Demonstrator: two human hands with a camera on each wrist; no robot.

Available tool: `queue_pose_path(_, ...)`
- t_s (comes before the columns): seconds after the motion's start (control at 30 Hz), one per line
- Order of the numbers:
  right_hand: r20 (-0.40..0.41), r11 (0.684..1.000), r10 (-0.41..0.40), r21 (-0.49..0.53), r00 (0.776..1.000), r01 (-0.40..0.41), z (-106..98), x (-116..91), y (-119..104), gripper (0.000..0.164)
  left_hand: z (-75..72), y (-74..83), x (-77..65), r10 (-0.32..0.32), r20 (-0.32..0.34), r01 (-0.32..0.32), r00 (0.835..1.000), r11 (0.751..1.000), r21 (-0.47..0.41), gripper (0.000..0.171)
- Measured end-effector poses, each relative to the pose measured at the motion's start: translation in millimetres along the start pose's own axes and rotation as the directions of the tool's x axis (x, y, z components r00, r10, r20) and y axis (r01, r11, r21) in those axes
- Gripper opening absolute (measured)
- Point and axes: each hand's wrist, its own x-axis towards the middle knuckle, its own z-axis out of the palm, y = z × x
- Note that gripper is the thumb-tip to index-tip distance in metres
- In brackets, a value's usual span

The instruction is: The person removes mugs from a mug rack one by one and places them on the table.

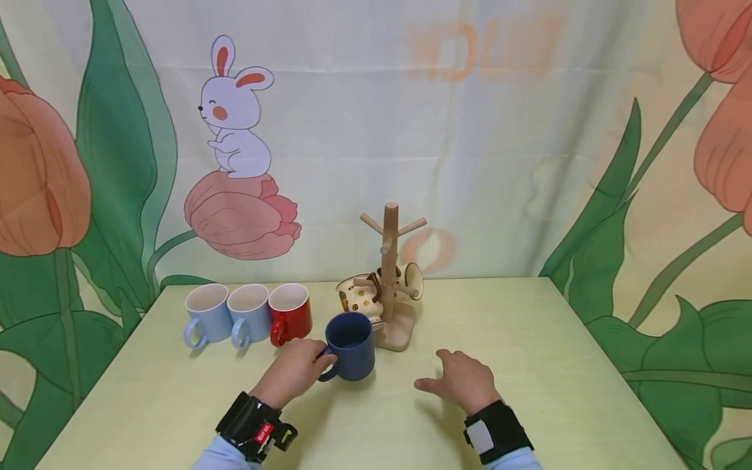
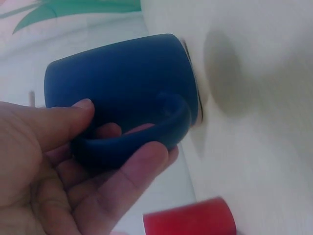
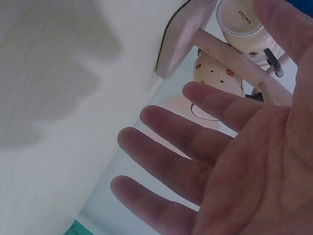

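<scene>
My left hand (image 1: 296, 371) grips a dark blue mug (image 1: 350, 347) by its handle, with the thumb on top. The mug is upright, its shadow lying apart from it on the table in the left wrist view. Just behind it stands a wooden mug tree (image 1: 390, 261), with two cream patterned mugs hanging on its lower pegs, one on the left (image 1: 358, 297) and one on the right (image 1: 413, 279). To the right of the blue mug, my right hand (image 1: 467, 380) hovers with spread fingers and holds nothing. Its palm shows in the right wrist view.
Left of the mug tree, two light blue mugs, one outermost (image 1: 209, 314) and one beside it (image 1: 249, 313), stand in a row with a red mug (image 1: 292, 313). A printed curtain (image 1: 352, 130) hangs behind the pale table (image 1: 529, 339).
</scene>
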Motion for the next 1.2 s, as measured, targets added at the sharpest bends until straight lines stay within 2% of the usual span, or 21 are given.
queue_pose_path(0.23, -0.005, 1.000, 0.007, -0.009, 1.000, -0.007, -1, 0, 3, 0.078, -19.8, -19.9, -9.6, -0.090, -0.042, 0.092, 0.995, 0.995, 0.047, 0.015)
queue_pose_path(0.47, -0.012, 1.000, 0.020, -0.003, 1.000, -0.020, 0, 0, 6, 0.077, -41.9, -45.8, -28.5, -0.103, -0.080, 0.110, 0.991, 0.990, 0.083, 0.022)
queue_pose_path(0.83, -0.017, 0.999, 0.036, 0.008, 0.999, -0.036, 0, 3, 9, 0.078, -81.3, -79.3, -52.6, -0.221, -0.035, 0.224, 0.975, 0.965, 0.135, 0.025)
queue_pose_path(1.03, -0.017, 0.999, 0.045, 0.009, 0.999, -0.045, 0, 3, 12, 0.078, -96.9, -97.4, -63.7, -0.302, 0.013, 0.297, 0.953, 0.944, 0.142, 0.028)
queue_pose_path(1.2, -0.011, 0.999, 0.047, 0.014, 0.999, -0.047, 2, 4, 12, 0.078, -104.9, -114.6, -72.8, -0.377, 0.024, 0.368, 0.926, 0.915, 0.167, 0.031)
